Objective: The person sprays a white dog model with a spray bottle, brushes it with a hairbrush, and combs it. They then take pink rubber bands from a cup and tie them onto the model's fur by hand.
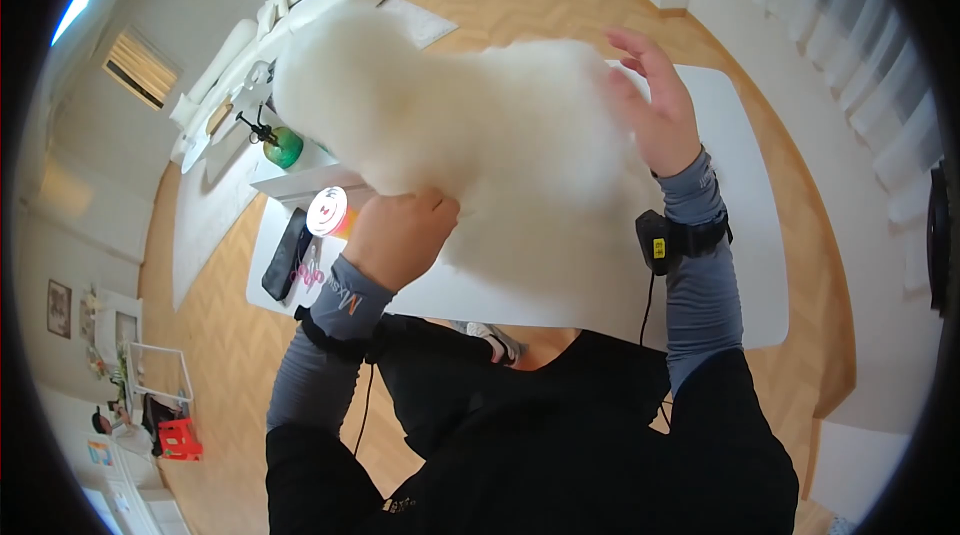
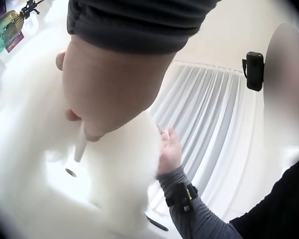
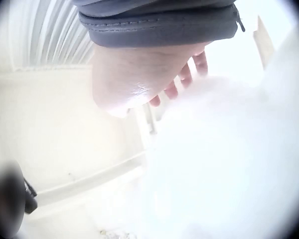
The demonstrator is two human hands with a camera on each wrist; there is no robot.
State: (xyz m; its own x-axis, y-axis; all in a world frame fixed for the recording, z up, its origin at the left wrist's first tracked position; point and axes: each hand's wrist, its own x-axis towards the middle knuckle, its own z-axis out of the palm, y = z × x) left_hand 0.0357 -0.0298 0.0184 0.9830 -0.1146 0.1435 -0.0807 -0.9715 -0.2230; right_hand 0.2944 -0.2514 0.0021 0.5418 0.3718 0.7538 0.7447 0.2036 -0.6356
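A fluffy white dog (image 1: 530, 155) stands on the white table (image 1: 755, 235), its face turned out of sight. My left hand (image 1: 405, 235) is at the near side of its coat, fingers curled. In the left wrist view, those fingertips pinch a slim white handle (image 2: 80, 144) whose far end is lost against the white fur. Over at the dog's right side, my right hand (image 1: 655, 105) is raised with its fingers apart and a little bent, right at the edge of the fur. Nothing shows in its grasp.
Left of the dog are a green spray bottle (image 1: 284, 147), a cup with a white lid (image 1: 328, 211), a black case (image 1: 287, 255) and pink-handled scissors (image 1: 312, 273). A white sofa (image 1: 290, 10) stands farther off. Curtains (image 1: 850, 45) hang at the right.
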